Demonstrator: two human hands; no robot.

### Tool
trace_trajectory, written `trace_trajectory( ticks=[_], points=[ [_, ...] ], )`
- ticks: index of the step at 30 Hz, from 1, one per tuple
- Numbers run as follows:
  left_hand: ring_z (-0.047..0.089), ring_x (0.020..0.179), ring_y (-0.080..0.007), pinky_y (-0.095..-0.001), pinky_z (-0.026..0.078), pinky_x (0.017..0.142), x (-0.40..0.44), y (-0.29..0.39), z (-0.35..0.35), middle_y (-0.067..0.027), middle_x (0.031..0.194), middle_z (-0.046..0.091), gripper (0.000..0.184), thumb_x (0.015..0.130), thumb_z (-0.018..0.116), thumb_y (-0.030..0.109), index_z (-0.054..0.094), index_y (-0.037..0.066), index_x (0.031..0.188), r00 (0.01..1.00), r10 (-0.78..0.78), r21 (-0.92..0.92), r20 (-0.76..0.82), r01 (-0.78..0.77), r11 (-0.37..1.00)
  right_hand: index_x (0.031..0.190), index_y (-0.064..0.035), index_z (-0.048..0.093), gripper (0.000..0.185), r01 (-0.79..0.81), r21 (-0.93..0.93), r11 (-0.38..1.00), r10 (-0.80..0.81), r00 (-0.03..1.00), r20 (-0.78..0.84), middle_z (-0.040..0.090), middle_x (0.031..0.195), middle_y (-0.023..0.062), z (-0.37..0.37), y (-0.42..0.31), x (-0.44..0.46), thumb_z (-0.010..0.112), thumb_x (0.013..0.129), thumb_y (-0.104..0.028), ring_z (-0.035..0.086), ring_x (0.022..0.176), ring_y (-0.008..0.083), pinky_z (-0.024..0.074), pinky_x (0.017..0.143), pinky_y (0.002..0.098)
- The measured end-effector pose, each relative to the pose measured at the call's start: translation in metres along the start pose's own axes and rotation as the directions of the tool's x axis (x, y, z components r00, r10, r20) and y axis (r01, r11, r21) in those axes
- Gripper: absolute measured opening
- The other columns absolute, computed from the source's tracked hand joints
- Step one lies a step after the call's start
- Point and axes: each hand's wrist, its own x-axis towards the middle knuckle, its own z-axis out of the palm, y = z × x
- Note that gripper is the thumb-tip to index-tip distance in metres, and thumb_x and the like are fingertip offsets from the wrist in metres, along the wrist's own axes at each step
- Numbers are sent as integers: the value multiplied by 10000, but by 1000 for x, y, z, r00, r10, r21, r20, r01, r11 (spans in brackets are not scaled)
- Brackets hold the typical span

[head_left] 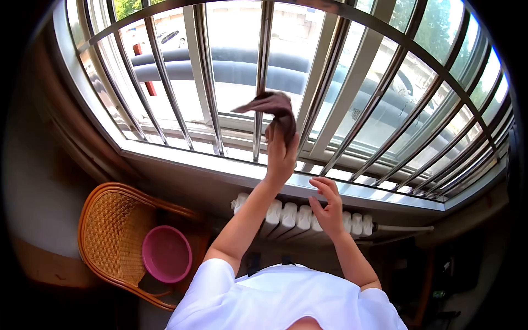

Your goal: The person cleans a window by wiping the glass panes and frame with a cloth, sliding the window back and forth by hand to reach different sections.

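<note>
A dark, purplish-brown cloth [281, 108] is bunched around one of the vertical metal bars [264, 60] of the window grille. My left hand [281, 154] reaches up to that bar and grips the cloth against it. Just below the window sill [236, 169], my right hand [328, 206] is raised beside the sill's edge, fingers apart and nothing in them.
A white radiator [304, 218] runs under the sill, with a pipe [404, 227] at its right end. At the lower left, a wicker chair [114, 220] holds a pink basin [166, 254]. Curved metal rails [352, 12] cross the upright bars.
</note>
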Motion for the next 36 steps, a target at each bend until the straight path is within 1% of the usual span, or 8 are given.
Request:
trace_trajectory(
  ticks=[3, 6, 11, 19, 23, 25, 29, 36],
  points=[
    [286, 1240, -464, -551, 246, 1054, 117, -32, 41, -206, 1379, 385, 404, 922, 607, 372, 576, 119, 1236, 919, 356, 11, 169, -363, 932, 1110, -53, 667, 342, -82, -115, 990, 75, 995, -67, 590, 1151, 80, -8, 11, -12, 629, 785, 48, 571, 1024, 189, 467, 819, 282],
    [320, 1180, -369, -450, 283, 1022, 139, -38, 36, -128, 1326, 361, 410, 893, 513, 601, 715, 251, 961, 859, 474, 304, 193, -512, 803, 1044, -51, 696, 291, -124, -163, 979, 104, 987, -124, 596, 1108, 83, -15, 12, -14, 624, 787, 64, 584, 991, 187, 483, 781, 271],
    [463, 1036, -323, -413, 428, 898, 121, -91, 60, -94, 1061, 496, 332, 800, 658, 137, 569, 208, 1112, 837, 461, 280, 293, -537, 796, 1004, -31, 694, 228, -186, -137, 973, 163, 973, -166, 592, 1089, 87, -23, 29, -12, 595, 828, 73, 576, 952, 157, 470, 753, 244],
    [524, 984, -257, -356, 471, 871, -27, -160, 11, -5, 1031, 555, 195, 742, 629, 56, 637, 78, 936, 860, 94, 333, 502, -293, 897, 947, -27, 698, 167, 2, -335, 942, -62, 984, -168, 600, 1051, 78, -52, 42, 8, 616, 841, 72, 581, 955, 160, 470, 790, 251],
    [543, 984, -257, -363, 483, 844, -26, -134, 9, -11, 1012, 553, 155, 706, 650, 9, 648, 65, 850, 839, 17, 481, 543, -328, 813, 908, -30, 709, 179, -238, 37, 971, 238, 928, -285, 617, 1005, 82, -56, 54, -1, 596, 844, 92, 596, 915, 166, 476, 731, 238],
    [561, 954, -281, -382, 502, 790, -16, -117, 16, -30, 1017, 554, 193, 686, 681, -9, 647, 61, 862, 931, -199, 415, 307, 58, 908, 896, -30, 710, 174, -204, 83, 975, 220, 923, -316, 619, 999, 70, -57, 53, 4, 590, 855, 90, 582, 893, 137, 467, 718, 226],
    [554, 965, -321, -408, 496, 760, 60, -89, 49, -80, 1065, 535, 256, 661, 715, 25, 641, 94, 896, 965, 261, 138, 31, -263, 955, 907, -39, 715, 208, -14, -112, 994, -15, 967, -256, 617, 997, 59, -59, 40, 30, 602, 829, 117, 592, 848, 137, 467, 697, 230],
    [494, 1021, -332, -435, 417, 870, 232, 6, 79, -70, 1137, 507, 321, 732, 655, 44, 671, 173, 1025, 761, 647, 398, -47, -579, 711, 854, -65, 724, 261, 242, -144, 959, -276, 914, -299, 624, 1011, 87, -77, -7, 71, 603, 761, 147, 637, 891, 173, 517, 707, 260]
  ],
)
